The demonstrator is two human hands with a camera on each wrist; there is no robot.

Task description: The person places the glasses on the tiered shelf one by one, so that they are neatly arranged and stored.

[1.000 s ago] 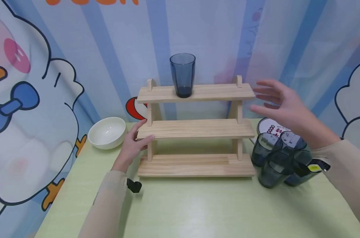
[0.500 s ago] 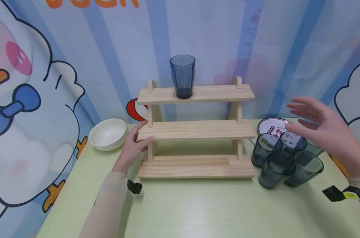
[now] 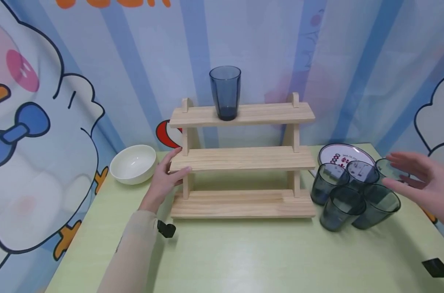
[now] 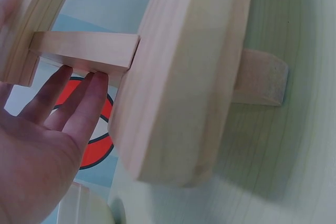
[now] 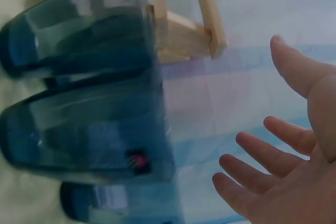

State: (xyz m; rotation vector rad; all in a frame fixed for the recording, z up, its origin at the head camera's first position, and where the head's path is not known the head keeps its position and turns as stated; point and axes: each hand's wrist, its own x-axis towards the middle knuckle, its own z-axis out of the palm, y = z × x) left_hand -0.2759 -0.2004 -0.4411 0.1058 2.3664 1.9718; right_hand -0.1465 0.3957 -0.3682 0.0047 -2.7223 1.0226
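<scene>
A three-tier wooden display rack (image 3: 244, 158) stands on the table, with one blue-grey glass tumbler (image 3: 225, 93) upright on its top board. My left hand (image 3: 160, 181) holds the rack at the left end of the middle board. In the left wrist view its fingertips (image 4: 100, 80) touch the upright post while the thumb lies against a board. Several more tumblers (image 3: 341, 207) are grouped at the rack's right. Beside their right side hovers my right hand (image 3: 427, 187), fingers spread and holding nothing. The right wrist view shows that hand (image 5: 294, 161) apart from the nearest tumbler (image 5: 89, 129).
A white bowl (image 3: 133, 165) sits on the table left of the rack. Behind the grouped tumblers lies a round printed sign or plate (image 3: 344, 152). A printed curtain (image 3: 258, 49) hangs close behind the rack. The light green table (image 3: 251, 260) extends in front.
My right hand has moved from the rack's top right end, rightward and down to the side of the grouped tumblers. My left hand stays on the rack. The tumbler on top has not moved.
</scene>
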